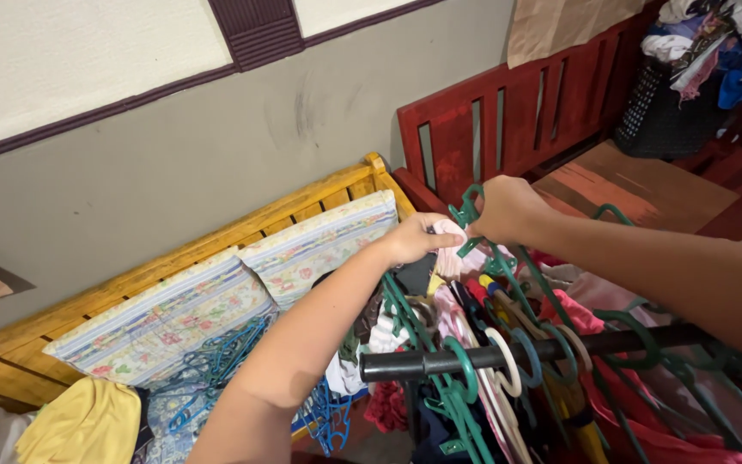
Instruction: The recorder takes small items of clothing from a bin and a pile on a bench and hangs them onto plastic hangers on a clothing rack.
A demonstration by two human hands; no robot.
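Left hand [412, 238] pinching pink garment [450, 249], right hand [508, 209] gripping green hanger [471, 212]

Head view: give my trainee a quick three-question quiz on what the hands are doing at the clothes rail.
1. True or false: the left hand pinches a pale pink garment.
2. What does the right hand grip: A) a green hanger, B) a pillow, C) a basket?
3. What colour is the rail that carries the hangers?

Key: 1 true; 2 A; 3 black.
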